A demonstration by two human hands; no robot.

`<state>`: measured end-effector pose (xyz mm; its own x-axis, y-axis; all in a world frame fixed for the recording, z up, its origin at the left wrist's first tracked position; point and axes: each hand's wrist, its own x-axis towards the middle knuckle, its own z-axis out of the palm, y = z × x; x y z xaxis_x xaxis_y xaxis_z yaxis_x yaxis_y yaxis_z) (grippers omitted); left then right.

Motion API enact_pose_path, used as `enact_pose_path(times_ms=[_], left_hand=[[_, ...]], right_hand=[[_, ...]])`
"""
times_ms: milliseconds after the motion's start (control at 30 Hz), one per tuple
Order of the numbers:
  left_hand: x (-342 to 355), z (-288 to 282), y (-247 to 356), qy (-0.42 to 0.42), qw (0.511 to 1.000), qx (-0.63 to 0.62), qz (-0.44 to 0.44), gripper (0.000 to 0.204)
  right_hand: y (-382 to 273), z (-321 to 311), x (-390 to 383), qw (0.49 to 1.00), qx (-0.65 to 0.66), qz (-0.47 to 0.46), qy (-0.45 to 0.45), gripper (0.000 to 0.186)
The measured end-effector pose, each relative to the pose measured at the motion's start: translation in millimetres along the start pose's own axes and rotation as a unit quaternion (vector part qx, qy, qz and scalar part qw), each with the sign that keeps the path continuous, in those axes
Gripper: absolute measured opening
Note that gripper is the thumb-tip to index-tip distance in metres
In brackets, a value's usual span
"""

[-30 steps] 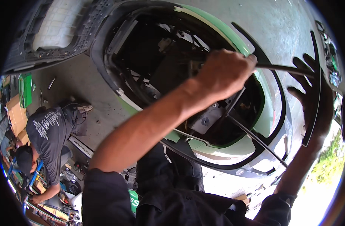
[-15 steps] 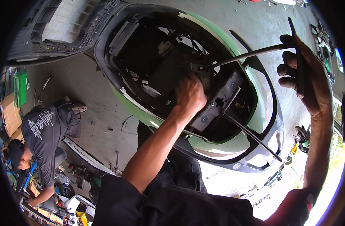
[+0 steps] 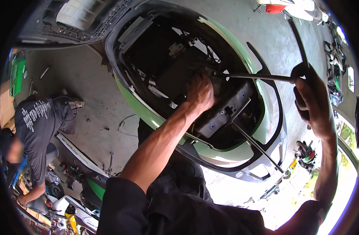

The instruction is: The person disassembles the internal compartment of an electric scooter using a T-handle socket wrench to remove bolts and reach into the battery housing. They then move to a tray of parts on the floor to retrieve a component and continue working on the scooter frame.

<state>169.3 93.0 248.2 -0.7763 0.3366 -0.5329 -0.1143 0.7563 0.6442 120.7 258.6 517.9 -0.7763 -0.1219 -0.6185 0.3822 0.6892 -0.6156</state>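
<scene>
the right hand [image 3: 314,98] gripped the crossbar of a t-shaped wrench [image 3: 261,76], its shaft reaching into the open cavity of a green vehicle body [image 3: 131,100]. the left hand [image 3: 202,92] lay inside, near the shaft's inner end; whether it held anything could not be told. a second t-shaped tool [image 3: 257,147] leaned over the rim beside a grey bracket [image 3: 216,121].
</scene>
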Motion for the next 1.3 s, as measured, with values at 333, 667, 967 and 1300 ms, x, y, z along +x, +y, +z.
enact_pose_path(times_ms=[333, 667, 967, 1300], left_hand=[[-6, -30, 9, 0.033, 0.993, 0.077, 0.086, 0.083], [11, -111, 116, -0.04, 0.873, -0.056, 0.483, 0.02], [13, -93, 99, 0.059, 0.869, -0.027, 0.491, 0.014], [36, -110, 97, 0.084, 0.858, 0.019, 0.506, 0.016]], right_hand=[[17, -20, 21, 0.853, -0.445, -0.188, 0.195, 0.028], [40, 85, 36, 0.754, -0.057, -0.274, 0.595, 0.031], [77, 47, 51, 0.752, 0.531, -0.383, 0.079, 0.024], [74, 70, 50, 0.807, 0.443, -0.156, 0.358, 0.054]])
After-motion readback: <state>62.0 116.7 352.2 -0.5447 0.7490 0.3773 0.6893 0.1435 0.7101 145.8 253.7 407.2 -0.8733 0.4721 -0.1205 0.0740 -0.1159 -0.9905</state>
